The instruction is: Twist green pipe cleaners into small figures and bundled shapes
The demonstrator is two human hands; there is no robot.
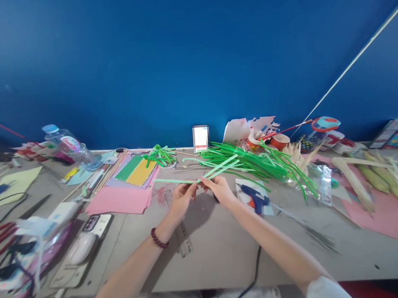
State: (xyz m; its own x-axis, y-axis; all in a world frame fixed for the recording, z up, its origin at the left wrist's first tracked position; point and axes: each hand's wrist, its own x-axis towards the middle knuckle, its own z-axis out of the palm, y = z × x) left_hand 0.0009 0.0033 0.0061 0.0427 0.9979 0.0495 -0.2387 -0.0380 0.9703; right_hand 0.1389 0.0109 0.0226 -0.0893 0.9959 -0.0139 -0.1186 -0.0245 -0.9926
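Observation:
Light green pipe cleaners (220,167) are pinched between my two hands above the middle of the table. My left hand (183,196), with a dark beaded bracelet on its wrist, grips them where one strand runs out to the left. Close beside it, my right hand (218,188) has its fingers closed on the same strands, whose ends fan out to the upper right. Fingertips partly hide the point where the strands meet. Under my left forearm lies a clear ruler (183,240). A large bundle of green pipe cleaners (250,159) lies just beyond my right hand.
Right of my hands rests a blue glue gun (256,197) with its cord. Pink paper sheets (121,199) and bent green pipe cleaners (160,156) are to the left. A phone (76,260), a plastic bottle (69,145), paper cups (280,141) and corn husks (352,180) surround the workspace.

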